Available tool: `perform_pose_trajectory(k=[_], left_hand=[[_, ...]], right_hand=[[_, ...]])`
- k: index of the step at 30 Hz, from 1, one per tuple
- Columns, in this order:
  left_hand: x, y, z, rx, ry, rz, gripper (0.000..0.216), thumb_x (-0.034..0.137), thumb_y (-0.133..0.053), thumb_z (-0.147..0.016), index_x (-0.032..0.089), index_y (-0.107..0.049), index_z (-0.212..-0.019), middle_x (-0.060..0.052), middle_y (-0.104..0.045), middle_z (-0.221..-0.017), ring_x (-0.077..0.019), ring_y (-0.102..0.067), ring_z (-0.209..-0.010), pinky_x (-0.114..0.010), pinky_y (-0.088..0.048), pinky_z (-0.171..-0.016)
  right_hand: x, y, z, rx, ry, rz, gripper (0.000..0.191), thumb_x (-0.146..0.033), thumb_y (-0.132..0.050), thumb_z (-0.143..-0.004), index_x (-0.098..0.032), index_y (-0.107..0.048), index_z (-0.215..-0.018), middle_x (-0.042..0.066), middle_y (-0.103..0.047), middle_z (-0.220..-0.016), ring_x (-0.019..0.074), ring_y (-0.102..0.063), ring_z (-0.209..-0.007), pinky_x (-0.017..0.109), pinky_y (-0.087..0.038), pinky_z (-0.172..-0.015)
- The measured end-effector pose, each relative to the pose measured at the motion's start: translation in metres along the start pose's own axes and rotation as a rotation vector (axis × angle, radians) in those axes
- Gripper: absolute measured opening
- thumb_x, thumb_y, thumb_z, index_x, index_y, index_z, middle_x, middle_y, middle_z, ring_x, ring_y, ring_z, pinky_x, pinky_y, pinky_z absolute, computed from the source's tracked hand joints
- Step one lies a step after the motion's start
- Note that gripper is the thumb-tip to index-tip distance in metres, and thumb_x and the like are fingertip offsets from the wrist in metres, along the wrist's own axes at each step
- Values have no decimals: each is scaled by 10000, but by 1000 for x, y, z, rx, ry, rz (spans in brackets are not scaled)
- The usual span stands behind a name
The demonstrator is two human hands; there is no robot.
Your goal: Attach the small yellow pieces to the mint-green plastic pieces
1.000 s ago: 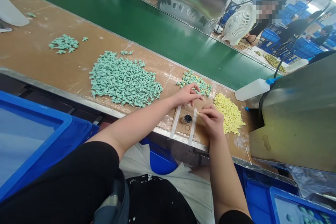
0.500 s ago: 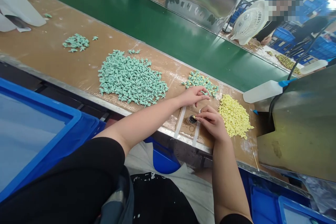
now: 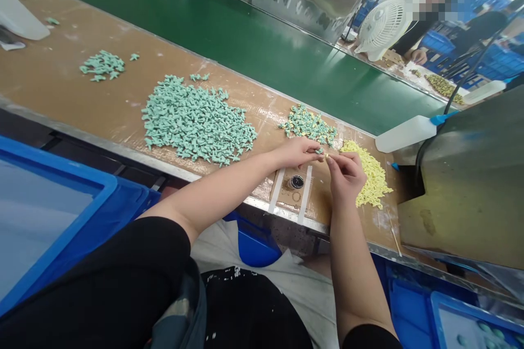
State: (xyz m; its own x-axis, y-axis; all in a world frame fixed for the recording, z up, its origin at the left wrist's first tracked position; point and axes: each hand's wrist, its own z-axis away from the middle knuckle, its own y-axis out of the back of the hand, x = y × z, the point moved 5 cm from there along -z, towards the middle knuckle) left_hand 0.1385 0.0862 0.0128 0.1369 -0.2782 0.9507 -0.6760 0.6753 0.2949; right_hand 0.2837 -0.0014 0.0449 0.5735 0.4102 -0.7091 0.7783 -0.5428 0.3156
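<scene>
My left hand (image 3: pixel 301 152) is closed, pinching a small green star-like piece (image 3: pixel 319 151) at its fingertips. Close against it, my right hand (image 3: pixel 346 172) pinches a tiny yellow piece (image 3: pixel 327 157); whether the two pieces touch I cannot tell. Below the hands stands a small round pot of dark liquid (image 3: pixel 296 182) between two strips of white tape. Just beyond my fingers lies a pile of green pieces with yellow bits (image 3: pixel 311 124). A heap of yellow pieces (image 3: pixel 374 177) is partly behind my right hand. Left of my forearm spreads a large heap of green pieces (image 3: pixel 196 120).
A green conveyor belt (image 3: pixel 204 38) runs behind the brown work surface (image 3: pixel 61 76). At the right are a white bottle with a blue tip (image 3: pixel 407 133), a metal housing (image 3: pixel 462 191) and a thin stick (image 3: pixel 394 234). Across the belt, a person works near a white fan (image 3: pixel 380 27).
My right hand has lifted the yellow piece away from the pot and up to my left hand. A green piece now shows at the left fingertips. The view has shifted slightly.
</scene>
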Motion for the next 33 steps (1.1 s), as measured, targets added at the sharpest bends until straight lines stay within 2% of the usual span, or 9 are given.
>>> perform_pose_trajectory(k=[6, 11, 17, 23, 26, 29, 33], left_hand=[[2, -3, 2, -33, -14, -21, 275, 447, -634, -952, 192, -734, -964, 37, -612, -613, -109, -573, -497, -239, -390, -551], [4, -2, 1, -25, -57, -66, 278, 431, -613, -963, 190, -753, -951, 34, -621, -639, -106, -551, -519, -248, -366, -582], [9, 0, 0, 10, -164, -242, 174, 287, -661, -920, 210, -736, -782, 11, -646, -681, -144, -581, -701, -259, -338, -680], [11, -2, -1, 1, -194, -408, 259, 302, -646, -929, 203, -640, -689, -16, -633, -681, -164, -530, -674, -285, -256, -637], [13, 0, 0, 8, -204, -448, 254, 304, -653, -919, 202, -616, -688, -21, -620, -682, -167, -511, -666, -296, -232, -630], [19, 2, 5, -12, -241, -395, 182, 339, -656, -914, 208, -654, -788, -10, -624, -718, -156, -509, -666, -286, -258, -640], [26, 3, 10, -56, -221, -248, 270, 453, -652, -917, 203, -666, -816, 15, -555, -654, -132, -466, -616, -275, -283, -620]], right_hand=[[7, -2, 1, 0, -41, 37, 272, -535, -807, -862, -263, -817, -849, 40, -608, -834, 168, -551, -694, 314, -438, -530], [7, -1, 2, -12, -13, 50, 205, -470, -807, -876, -266, -820, -863, 28, -603, -834, 140, -505, -625, 307, -394, -510], [7, -4, 3, -43, 21, 75, 228, -475, -816, -861, -258, -788, -798, 30, -613, -826, 149, -487, -627, 324, -383, -533], [11, -4, 4, -79, 0, 28, 279, -476, -821, -853, -250, -720, -724, 22, -575, -795, 179, -535, -721, 314, -402, -566], [18, -6, 4, -129, -43, -33, 236, -454, -824, -856, -249, -720, -804, 23, -594, -885, 152, -515, -690, 302, -399, -558], [23, -9, 4, -142, -100, -121, 213, -433, -810, -873, -259, -703, -933, 10, -594, -980, 97, -432, -588, 286, -364, -521], [28, -14, 7, -176, -153, -218, 336, -423, -797, -880, -309, -645, -1157, -6, -594, -1000, 98, -462, -585, 276, -401, -524]])
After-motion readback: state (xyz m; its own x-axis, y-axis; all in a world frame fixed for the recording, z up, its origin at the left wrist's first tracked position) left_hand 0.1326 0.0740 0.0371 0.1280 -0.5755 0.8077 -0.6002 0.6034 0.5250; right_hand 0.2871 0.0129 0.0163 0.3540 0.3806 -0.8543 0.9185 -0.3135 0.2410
